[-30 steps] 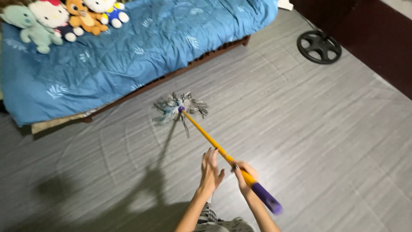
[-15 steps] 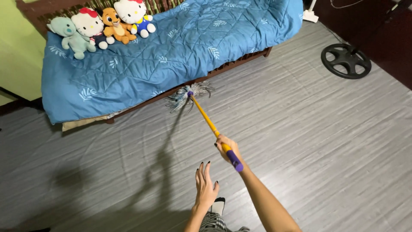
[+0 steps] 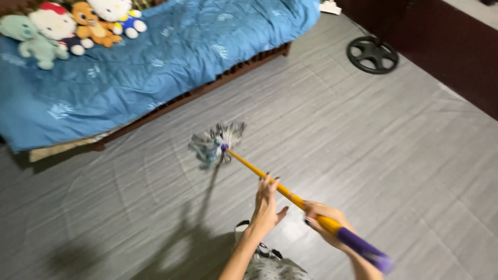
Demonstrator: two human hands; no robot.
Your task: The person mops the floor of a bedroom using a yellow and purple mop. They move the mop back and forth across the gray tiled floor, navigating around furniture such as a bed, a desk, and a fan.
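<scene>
We are mopping with the right hand [image 3: 324,224] gripping the mop [image 3: 215,142] handle, left hand [image 3: 267,205] spread against it, head at 11 o'clock on the floor [image 3: 389,145], keeping strokes flat and steady.

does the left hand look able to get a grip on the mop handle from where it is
Probably yes. The left hand is open with its fingers right against the yellow mop handle, just ahead of the right hand that grips it. Nothing lies between.

One head camera looked steeply down from standing height at the floor [image 3: 394,155], bed [image 3: 155,57] at upper left.
</scene>
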